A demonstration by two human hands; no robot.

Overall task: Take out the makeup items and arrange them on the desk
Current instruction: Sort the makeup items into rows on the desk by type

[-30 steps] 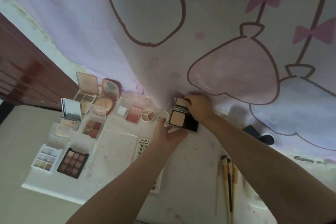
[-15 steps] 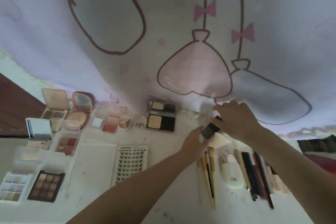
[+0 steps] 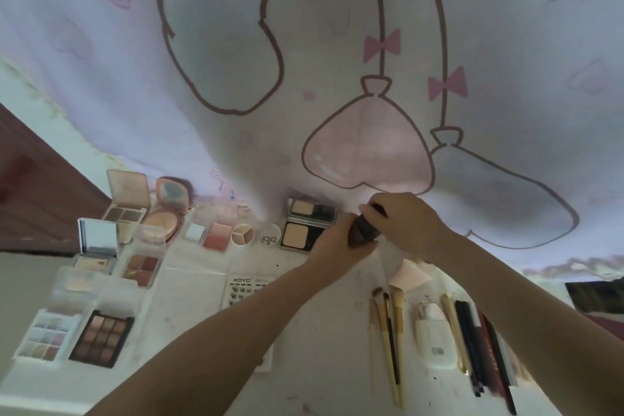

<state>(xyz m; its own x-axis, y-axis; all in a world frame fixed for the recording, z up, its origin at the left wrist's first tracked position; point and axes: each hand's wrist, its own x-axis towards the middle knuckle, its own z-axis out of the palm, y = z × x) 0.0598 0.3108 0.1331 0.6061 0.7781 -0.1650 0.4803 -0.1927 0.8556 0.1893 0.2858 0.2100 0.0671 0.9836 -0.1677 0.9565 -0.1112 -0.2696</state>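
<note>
Both my hands gripped one small dark case [image 3: 363, 230]: left hand [image 3: 341, 243] curled under its lower end, right hand [image 3: 403, 224] over the top. It hung just right of the open powder compact [image 3: 309, 230], long axis tilted up-right, above bare desk [image 3: 320, 331].

Two bare forearms in shot, no sleeves anywhere along them. Nothing worn at either wrist: no watch, no bracelet. Left hand [image 3: 338, 244] bare, no rings showing. Right hand [image 3: 407, 223] bare too, no glove, fingernails too blurred to judge.
</note>
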